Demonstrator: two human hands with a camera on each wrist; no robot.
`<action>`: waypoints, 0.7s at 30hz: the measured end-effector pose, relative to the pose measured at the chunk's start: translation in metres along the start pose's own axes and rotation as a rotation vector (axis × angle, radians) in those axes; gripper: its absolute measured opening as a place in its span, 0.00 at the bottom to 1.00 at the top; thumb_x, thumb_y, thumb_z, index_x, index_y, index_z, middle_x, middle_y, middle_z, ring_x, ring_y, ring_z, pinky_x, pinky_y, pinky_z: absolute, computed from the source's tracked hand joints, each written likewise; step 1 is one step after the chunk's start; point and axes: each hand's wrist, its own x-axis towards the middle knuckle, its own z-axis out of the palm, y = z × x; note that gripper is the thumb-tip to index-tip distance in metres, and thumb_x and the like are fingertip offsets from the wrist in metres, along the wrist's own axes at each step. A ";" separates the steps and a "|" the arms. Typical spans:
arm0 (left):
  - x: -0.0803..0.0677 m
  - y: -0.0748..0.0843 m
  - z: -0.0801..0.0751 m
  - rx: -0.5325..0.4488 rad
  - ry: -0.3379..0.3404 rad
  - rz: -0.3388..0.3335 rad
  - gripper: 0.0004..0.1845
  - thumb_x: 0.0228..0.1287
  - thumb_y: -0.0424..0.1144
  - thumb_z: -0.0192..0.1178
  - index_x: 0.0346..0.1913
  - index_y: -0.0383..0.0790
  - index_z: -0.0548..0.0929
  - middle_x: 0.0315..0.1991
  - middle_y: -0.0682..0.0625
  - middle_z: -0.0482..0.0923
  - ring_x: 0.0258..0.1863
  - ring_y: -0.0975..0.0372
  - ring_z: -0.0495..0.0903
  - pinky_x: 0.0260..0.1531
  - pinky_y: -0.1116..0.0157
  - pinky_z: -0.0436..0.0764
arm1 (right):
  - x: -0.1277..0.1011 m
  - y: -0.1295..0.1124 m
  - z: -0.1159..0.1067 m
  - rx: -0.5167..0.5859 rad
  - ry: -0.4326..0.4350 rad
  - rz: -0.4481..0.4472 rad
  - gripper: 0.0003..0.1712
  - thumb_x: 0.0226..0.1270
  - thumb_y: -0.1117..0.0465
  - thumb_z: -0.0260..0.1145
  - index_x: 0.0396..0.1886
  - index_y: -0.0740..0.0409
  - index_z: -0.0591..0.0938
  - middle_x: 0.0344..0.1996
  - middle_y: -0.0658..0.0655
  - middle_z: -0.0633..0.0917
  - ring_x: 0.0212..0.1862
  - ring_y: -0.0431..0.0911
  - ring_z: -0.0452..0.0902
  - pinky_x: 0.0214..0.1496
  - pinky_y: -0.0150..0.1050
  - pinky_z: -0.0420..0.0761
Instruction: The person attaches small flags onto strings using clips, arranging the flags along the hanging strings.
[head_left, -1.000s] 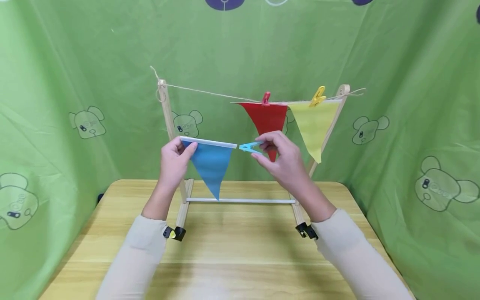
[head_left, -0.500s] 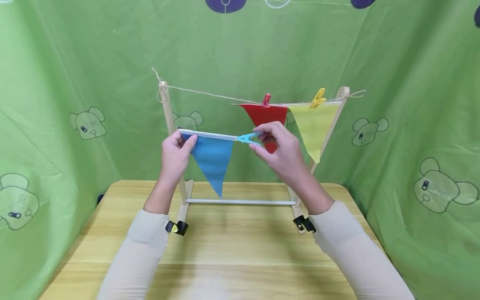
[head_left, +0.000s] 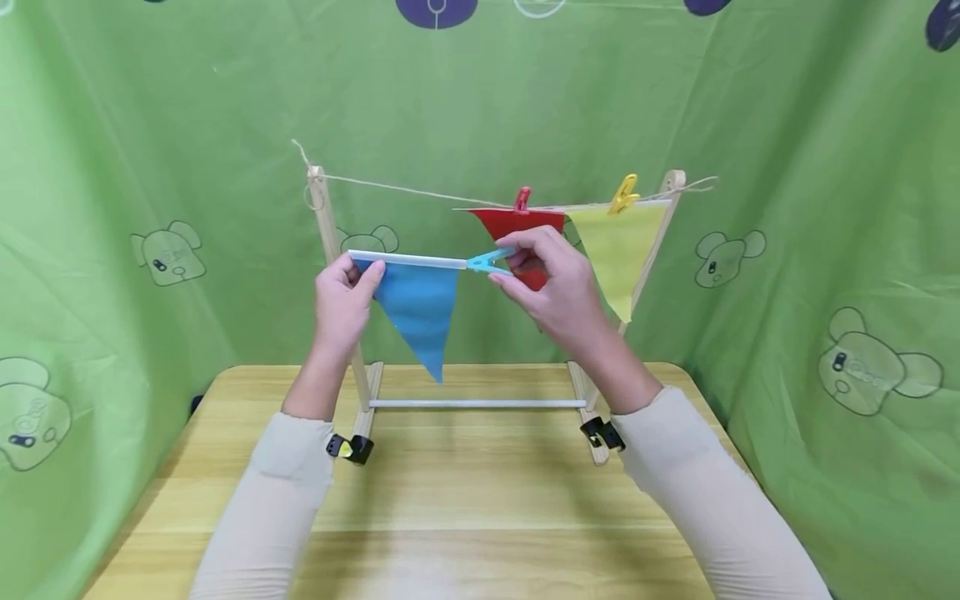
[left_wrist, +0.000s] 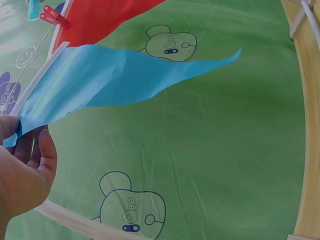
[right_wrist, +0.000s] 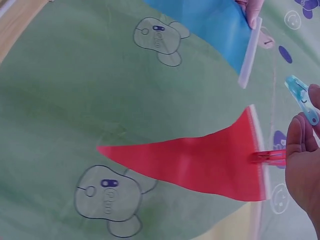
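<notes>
My left hand [head_left: 341, 312] pinches the upper left corner of a blue triangular pennant [head_left: 422, 300], just under its white top strip. The pennant's point hangs down. Between thumb and fingers, my right hand [head_left: 562, 287] holds a light-blue clothespin [head_left: 483, 262] by its handles, nose towards the strip's right end. They look to meet in the head view, but the right wrist view shows the clothespin [right_wrist: 300, 92] apart from the blue pennant [right_wrist: 220, 35]. A string [head_left: 405, 190] runs above and behind both hands.
A red clothespin [head_left: 522, 198] fixes a red pennant [head_left: 506, 222] to the string; a yellow clothespin [head_left: 624, 194] fixes a yellow pennant [head_left: 621, 250]. Two wooden posts [head_left: 324, 217] carry the string, joined low down by a white rod [head_left: 480, 403]. The frame stands on a wooden table [head_left: 465, 492].
Both hands have risen towards the string with the blue pennant and the clothespin. The clothespin has moved left, and its gap to the strip's end in the head view has closed.
</notes>
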 end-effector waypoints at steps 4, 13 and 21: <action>0.003 0.003 0.000 -0.005 0.002 -0.011 0.10 0.74 0.35 0.62 0.45 0.28 0.82 0.31 0.56 0.82 0.31 0.65 0.77 0.32 0.72 0.81 | 0.006 -0.008 -0.003 0.008 0.001 -0.051 0.22 0.59 0.68 0.79 0.53 0.64 0.83 0.44 0.58 0.84 0.44 0.45 0.81 0.49 0.27 0.82; 0.010 0.006 -0.003 -0.060 0.006 -0.017 0.10 0.74 0.34 0.61 0.49 0.28 0.82 0.34 0.55 0.83 0.35 0.65 0.80 0.38 0.72 0.84 | 0.025 -0.017 -0.001 -0.010 -0.036 -0.019 0.23 0.60 0.67 0.79 0.54 0.65 0.83 0.44 0.59 0.83 0.45 0.45 0.81 0.47 0.28 0.82; 0.014 0.005 -0.003 -0.068 0.015 -0.013 0.09 0.74 0.34 0.62 0.47 0.30 0.83 0.33 0.55 0.83 0.32 0.65 0.79 0.33 0.72 0.83 | 0.040 -0.017 0.002 -0.020 -0.052 -0.049 0.21 0.60 0.67 0.78 0.52 0.65 0.83 0.44 0.59 0.84 0.44 0.50 0.83 0.47 0.30 0.83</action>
